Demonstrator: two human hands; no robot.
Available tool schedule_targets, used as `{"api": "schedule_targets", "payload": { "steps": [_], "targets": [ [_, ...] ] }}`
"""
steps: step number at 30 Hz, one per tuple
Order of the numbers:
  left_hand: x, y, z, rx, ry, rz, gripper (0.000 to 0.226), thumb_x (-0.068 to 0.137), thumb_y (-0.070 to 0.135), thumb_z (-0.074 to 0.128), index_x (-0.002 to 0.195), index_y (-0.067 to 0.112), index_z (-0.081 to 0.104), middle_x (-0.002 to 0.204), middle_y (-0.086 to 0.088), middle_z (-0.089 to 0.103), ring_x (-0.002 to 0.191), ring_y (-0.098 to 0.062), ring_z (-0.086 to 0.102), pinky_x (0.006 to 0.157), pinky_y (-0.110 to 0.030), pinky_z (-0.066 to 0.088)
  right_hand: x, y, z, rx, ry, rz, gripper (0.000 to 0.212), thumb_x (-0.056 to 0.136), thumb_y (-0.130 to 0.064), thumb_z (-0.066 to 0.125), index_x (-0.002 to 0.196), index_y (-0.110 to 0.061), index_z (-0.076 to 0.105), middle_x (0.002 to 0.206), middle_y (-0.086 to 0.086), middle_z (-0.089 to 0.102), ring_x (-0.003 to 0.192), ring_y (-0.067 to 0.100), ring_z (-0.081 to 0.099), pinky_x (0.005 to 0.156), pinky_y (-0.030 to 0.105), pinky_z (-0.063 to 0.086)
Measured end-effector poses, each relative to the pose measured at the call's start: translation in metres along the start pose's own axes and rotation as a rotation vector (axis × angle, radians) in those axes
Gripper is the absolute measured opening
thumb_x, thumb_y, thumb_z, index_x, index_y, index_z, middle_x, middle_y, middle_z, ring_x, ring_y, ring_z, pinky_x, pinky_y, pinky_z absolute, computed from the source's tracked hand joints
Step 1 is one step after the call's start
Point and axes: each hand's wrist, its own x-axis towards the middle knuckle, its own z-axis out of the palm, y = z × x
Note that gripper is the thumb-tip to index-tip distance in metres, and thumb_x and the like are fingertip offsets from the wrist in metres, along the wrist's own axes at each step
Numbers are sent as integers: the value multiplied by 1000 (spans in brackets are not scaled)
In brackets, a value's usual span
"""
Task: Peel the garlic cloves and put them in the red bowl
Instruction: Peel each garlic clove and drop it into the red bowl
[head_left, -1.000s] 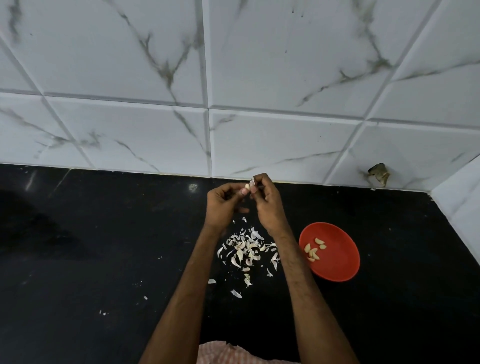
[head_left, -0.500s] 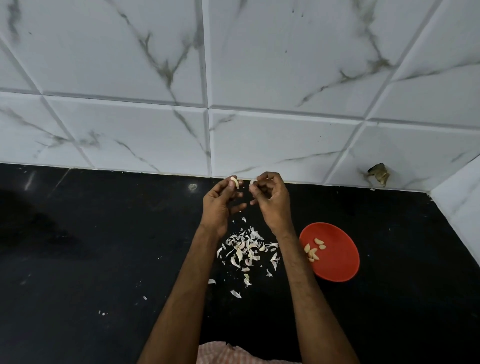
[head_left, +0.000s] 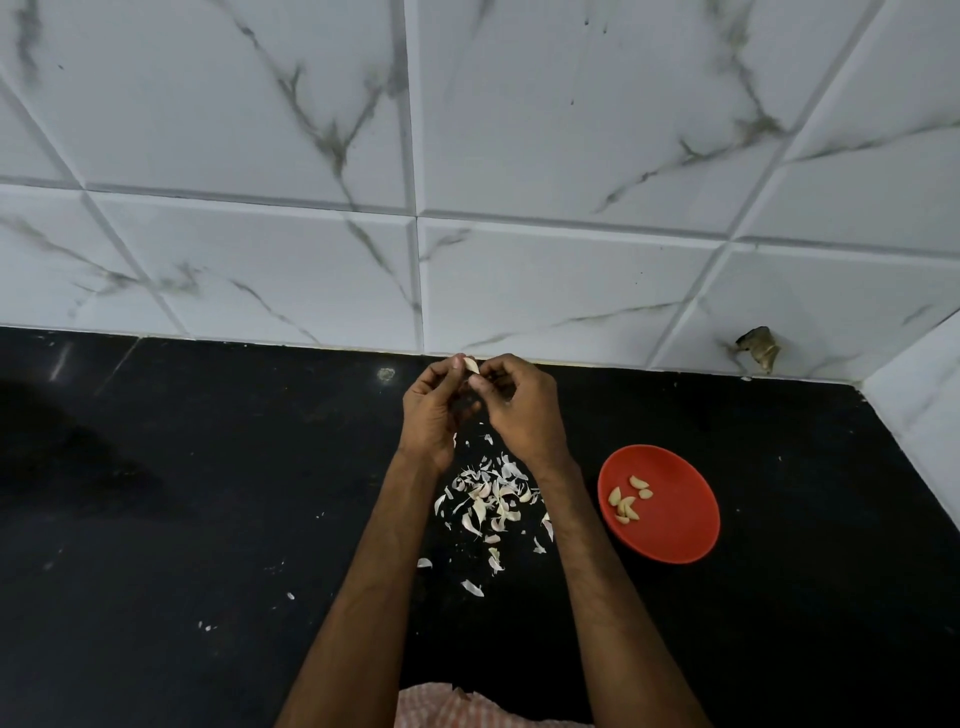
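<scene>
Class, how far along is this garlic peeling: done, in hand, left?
Done: several peeled cloves lie in the red bowl. In hand: left hand holds one garlic clove, right hand picks at it, over the pile of skins. Left: finish it, drop it in; the pile may hide unpeeled cloves.

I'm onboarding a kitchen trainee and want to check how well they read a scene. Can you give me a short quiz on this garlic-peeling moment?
1. True or false: the red bowl already holds some peeled cloves.
2. Where does the garlic pile lie? A) in the bowl; B) on the black counter, left of the bowl; C) on a cutting board.
3. Fill in: the left hand and right hand share a grip on one garlic clove; the ____ hand is nearer the bowl.

Key: 1 true; 2 B; 3 right.
</scene>
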Motion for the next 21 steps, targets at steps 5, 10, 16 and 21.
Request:
{"api": "schedule_targets", "payload": {
  "steps": [5, 10, 16, 21],
  "targets": [
    [-2, 1, 1, 52, -14, 36, 15, 81, 25, 75, 88, 15, 65, 86, -2, 68, 75, -14, 66, 64, -27, 53, 0, -1, -1, -68, 4, -49, 2, 93, -10, 69, 94, -8, 70, 84, 1, 70, 78, 10, 67, 74, 36, 58],
    [-4, 4, 2, 104, -3, 84, 16, 80, 25, 74, 85, 16, 62, 82, 0, 69, 71, -11, 66, 63, -28, 52, 0, -3, -5, -94, -51, -29, 11, 95, -9, 63, 95, -6, 74, 81, 1, 72, 71, 12, 67, 69, 39, 57],
    [-6, 5, 1, 254, -23, 165, 11, 90, 15, 71, 84, 14, 61, 78, 0, 71, 68, -14, 66, 56, -28, 51, -2, -5, -6, -58, 14, 19, 12, 90, -14, 68, 83, -8, 75, 68, -3, 70, 59, 10, 64, 60, 36, 55],
    [-6, 5, 0, 315, -16, 192, 12, 94, 11, 68, 85, 12, 59, 77, -2, 69, 65, -11, 66, 49, -26, 50, -4, -7, -7, -28, 1, 5, 10, 88, -10, 70, 81, -6, 74, 65, -2, 68, 56, 11, 61, 58, 33, 54]
  ]
}}
